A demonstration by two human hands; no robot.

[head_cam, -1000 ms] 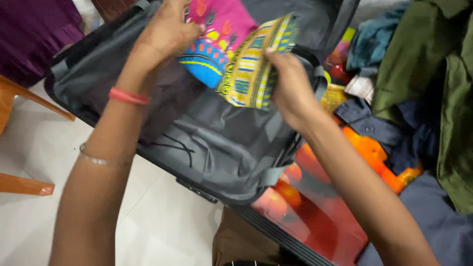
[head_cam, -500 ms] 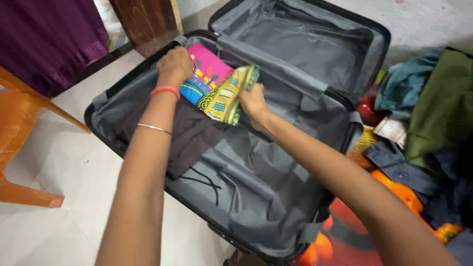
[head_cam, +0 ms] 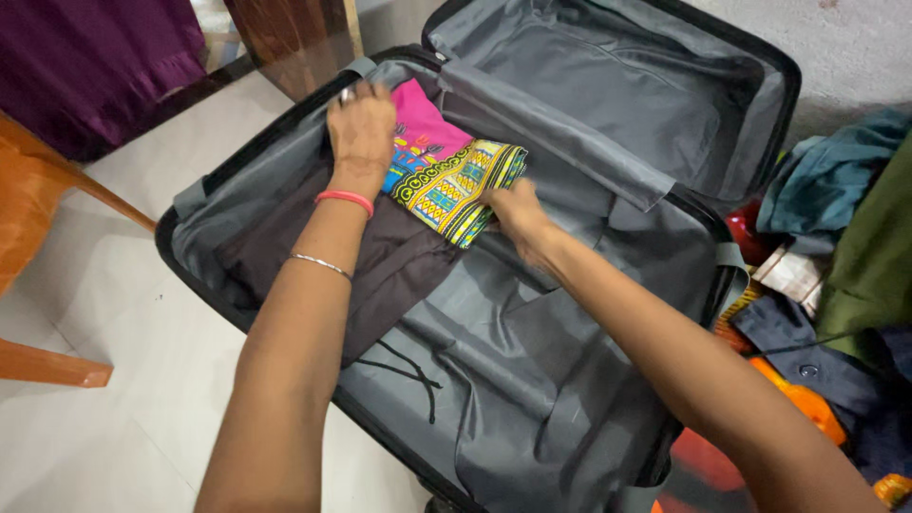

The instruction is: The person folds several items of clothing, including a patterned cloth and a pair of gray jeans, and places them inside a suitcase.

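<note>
An open grey-lined suitcase (head_cam: 589, 399) lies on the floor. A folded patterned cloth (head_cam: 446, 180), pink, blue and yellow, rests flat in its far corner. My left hand (head_cam: 361, 128) presses palm-down on the cloth's pink left part, fingers spread. My right hand (head_cam: 513, 211) holds the cloth's yellow lower right edge, fingertips tucked under it. A dark brown folded garment (head_cam: 380, 261) with a black drawstring lies beside the cloth, under my left forearm.
The suitcase lid (head_cam: 627, 85) stands open at the back. A pile of clothes (head_cam: 845, 237), green, teal and dark blue, lies at the right on an orange-patterned cloth (head_cam: 807, 399). An orange chair (head_cam: 38, 218) stands left on white tiles.
The patterned cloth was held up in both hands; it now lies flat in the suitcase. My left hand has flattened onto it, and the view has pulled back.
</note>
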